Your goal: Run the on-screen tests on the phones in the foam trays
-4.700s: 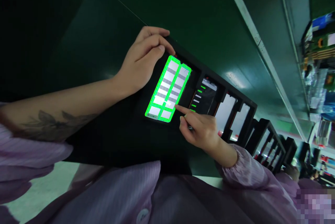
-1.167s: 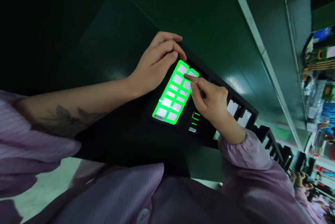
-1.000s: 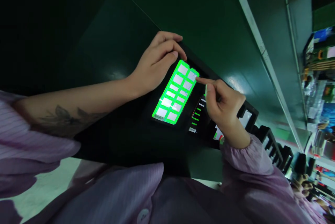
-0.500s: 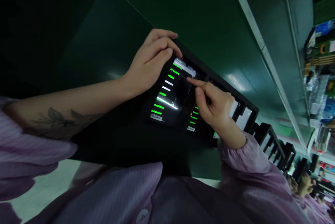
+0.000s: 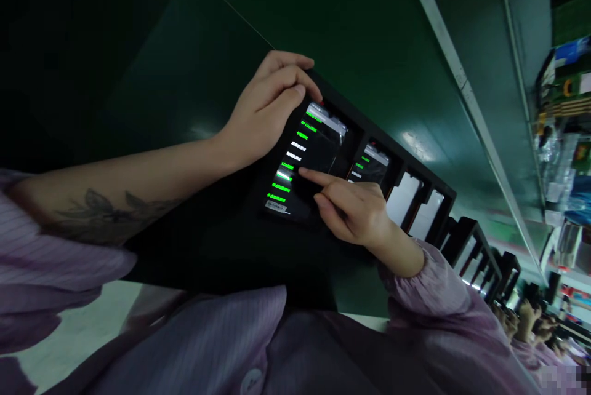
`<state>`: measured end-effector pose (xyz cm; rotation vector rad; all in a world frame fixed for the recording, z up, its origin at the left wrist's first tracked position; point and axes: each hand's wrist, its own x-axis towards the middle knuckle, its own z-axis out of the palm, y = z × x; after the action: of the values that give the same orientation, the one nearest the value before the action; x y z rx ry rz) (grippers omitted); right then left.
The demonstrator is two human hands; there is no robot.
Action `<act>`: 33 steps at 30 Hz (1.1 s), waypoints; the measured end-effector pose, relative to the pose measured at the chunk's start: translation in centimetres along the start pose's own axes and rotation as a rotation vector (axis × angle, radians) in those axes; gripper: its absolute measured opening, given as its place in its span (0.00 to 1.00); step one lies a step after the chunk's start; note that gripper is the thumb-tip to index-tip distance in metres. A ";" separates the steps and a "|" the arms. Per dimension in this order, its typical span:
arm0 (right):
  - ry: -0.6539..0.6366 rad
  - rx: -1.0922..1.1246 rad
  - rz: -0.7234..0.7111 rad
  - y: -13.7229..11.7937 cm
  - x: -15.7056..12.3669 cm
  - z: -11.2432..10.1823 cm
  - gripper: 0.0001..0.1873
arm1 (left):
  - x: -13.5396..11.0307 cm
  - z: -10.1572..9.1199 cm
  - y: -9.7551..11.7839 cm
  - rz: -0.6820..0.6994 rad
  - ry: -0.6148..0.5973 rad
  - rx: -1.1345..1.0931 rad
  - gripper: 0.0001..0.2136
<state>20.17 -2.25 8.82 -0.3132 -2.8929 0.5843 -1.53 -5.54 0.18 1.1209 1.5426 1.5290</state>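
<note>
A smartphone lies in the first slot of a black slotted rack, its lit screen showing a list in green and white text and a small label at its lower end. My left hand rests over the rack's upper left corner, fingers apart and bent, one fingertip by the phone's top edge. With the index finger stretched out, my right hand points at the middle of that screen; its other fingers are curled and hold nothing. Whether the fingertip touches the glass, I cannot tell. A second lit phone is partly hidden behind my right hand.
Two white-looking panels fill the rack's further slots. More black racks stand in a row to the right on the dark green table. A metal strip crosses the table. Other people's hands show at the far right.
My right hand has moved left and down the screen, from its upper part to the middle, uncovering more of the second phone. My left hand stays in place.
</note>
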 end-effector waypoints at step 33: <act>0.255 -0.050 0.473 -3.2 -9.3 -0.3 0.15 | -0.5 -0.3 0.8 -0.016 0.082 0.001 0.14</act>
<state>28.60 -7.24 9.23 -1.0152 -2.5897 0.4925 -1.50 -6.18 0.92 1.0562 1.6036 1.5814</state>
